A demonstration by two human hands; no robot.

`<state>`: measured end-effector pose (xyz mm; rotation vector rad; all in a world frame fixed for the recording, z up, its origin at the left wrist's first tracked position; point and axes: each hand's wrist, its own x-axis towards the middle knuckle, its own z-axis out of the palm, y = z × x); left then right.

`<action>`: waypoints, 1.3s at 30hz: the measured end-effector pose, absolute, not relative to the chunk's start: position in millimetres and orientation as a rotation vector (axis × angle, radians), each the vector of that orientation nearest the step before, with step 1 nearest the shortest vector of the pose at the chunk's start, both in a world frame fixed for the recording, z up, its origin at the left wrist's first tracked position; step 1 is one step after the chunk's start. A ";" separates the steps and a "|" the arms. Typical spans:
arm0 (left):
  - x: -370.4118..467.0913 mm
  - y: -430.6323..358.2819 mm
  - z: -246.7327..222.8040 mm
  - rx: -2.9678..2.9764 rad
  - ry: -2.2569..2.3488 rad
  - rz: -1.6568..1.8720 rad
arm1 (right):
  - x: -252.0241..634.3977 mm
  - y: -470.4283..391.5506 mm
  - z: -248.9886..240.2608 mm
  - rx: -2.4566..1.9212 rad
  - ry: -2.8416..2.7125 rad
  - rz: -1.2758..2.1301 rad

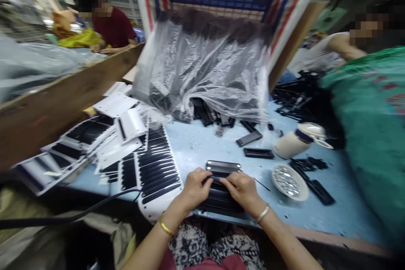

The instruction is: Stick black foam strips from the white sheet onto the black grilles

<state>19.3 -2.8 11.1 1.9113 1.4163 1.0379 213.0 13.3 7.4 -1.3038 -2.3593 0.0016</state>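
Note:
Both hands are closed near the front edge of the blue table. My left hand (196, 186) pinches the left part of a narrow black strip (216, 178), thumb and fingers together. At the strip's right part, my right hand (243, 188) grips it the same way. Just beyond the fingers lies a dark ribbed plate (223, 167) with pale round spots at its corners. Under and in front of the hands sits a wider black ridged piece (221, 200). Left of my left hand is a white sheet (158, 211) carrying rows of glossy black strips.
A bowl of small shiny metal parts (286, 182) and a cream bottle (294, 141) stand right. Clear plastic (218, 76) covers black pieces behind. A wooden board (69, 97) borders the left, a green sack (370, 135) the right. Two other people sit farther back.

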 end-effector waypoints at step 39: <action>-92.9 -117.8 5.2 0.417 1.247 1.462 | 39.3 -38.8 -7.3 -0.878 -2.038 1.017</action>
